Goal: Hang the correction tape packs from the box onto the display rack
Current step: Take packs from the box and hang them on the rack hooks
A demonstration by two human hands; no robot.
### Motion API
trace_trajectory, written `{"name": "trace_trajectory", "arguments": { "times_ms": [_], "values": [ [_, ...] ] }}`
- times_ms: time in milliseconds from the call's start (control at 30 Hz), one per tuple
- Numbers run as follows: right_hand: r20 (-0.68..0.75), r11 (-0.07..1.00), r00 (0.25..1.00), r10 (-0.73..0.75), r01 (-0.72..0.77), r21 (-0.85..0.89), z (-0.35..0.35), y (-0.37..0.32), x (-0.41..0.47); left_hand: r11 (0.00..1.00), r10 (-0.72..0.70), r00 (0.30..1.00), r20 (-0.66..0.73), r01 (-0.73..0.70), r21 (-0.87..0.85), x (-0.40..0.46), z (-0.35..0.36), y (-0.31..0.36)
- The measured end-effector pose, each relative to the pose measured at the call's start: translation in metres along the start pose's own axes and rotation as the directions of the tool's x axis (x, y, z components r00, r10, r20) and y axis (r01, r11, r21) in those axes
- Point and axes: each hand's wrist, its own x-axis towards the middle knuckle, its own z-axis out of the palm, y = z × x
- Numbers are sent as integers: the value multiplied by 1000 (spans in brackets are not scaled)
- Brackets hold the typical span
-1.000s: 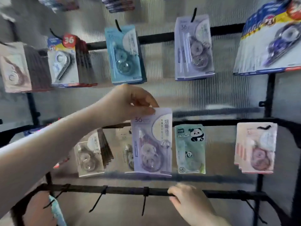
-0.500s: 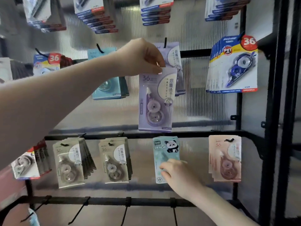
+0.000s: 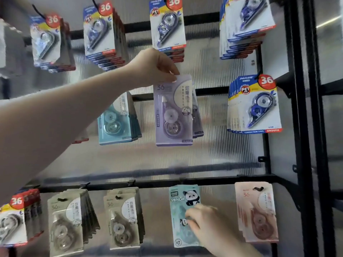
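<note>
Since half a second ago, left hand (image 3: 157, 66) has carried the purple pack (image 3: 173, 110) rightward over matching purple packs (image 3: 197, 115) on the middle rail, pinching its top edge. Risk: hang-hole misses the hidden hook, pack drops. Arm reaches up-right. Right hand (image 3: 202, 222), lower right, rests loosely curled on panda pack (image 3: 182, 201).

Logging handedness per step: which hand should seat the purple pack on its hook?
Left. The left hand already pinches the purple pack by its top edge, level with the middle rail. The right hand rests down on the panda pack, bottom row.
</note>
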Motion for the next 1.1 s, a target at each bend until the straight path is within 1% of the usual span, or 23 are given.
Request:
{"name": "trace_trajectory", "arguments": {
  "times_ms": [67,167,300,400,533,767,833,933,1100],
  "values": [
    [3,1000,1000,5,-5,-25,-5,-1,2,1000,-14,1000,-25,13,-12,10,3,-1],
    [18,999,1000,14,-13,-53,-12,-3,7,999,-6,999,-36,8,37,21,13,-1],
    [-20,998,1000,-6,5,-61,-21,-7,13,997,-21,998,-57,25,75,29,23,-8],
    [-53,996,998,-27,22,-88,-28,-9,20,997,-56,997,-55,60,56,31,29,-15],
    [-112,996,993,-36,26,-89,-37,-10,31,996,-86,995,-54,85,-13,31,33,-22],
    [-148,996,988,-46,33,-86,-37,-10,36,999,-31,999,-45,30,-22,39,41,-14],
    [-148,996,988,-44,32,-85,-37,-9,35,998,-36,998,-52,33,-57,42,43,-15],
    [-143,996,989,-35,22,-86,-38,-6,35,985,-55,997,-50,46,-167,44,45,-19],
    [-121,994,992,-25,12,-105,-38,-5,33,935,-110,993,-29,94,-342,47,46,-24]
  ]
}}
